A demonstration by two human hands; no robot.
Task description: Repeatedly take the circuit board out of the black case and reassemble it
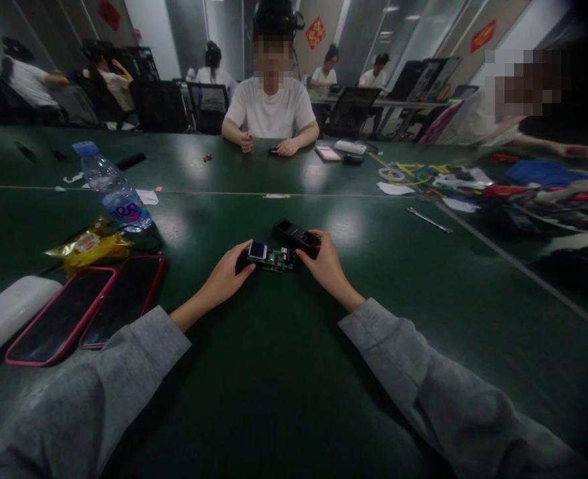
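Observation:
A green circuit board with a small square screen at its left end is pinched by my left hand, thumb in front and fingers behind. My right hand is closed on the right end of a black plastic casing, which has rectangular cutouts in its face. The casing sits just behind the board, overlapping it in my view. My right thumb reaches to the board's right end; whether it touches the board I cannot tell. Both things are low over the green table.
On the left are a water bottle, a yellow snack packet, two red-edged phones and a white power bank. A wrench and tangled cables lie to the right. Across the table sits a person handling small parts.

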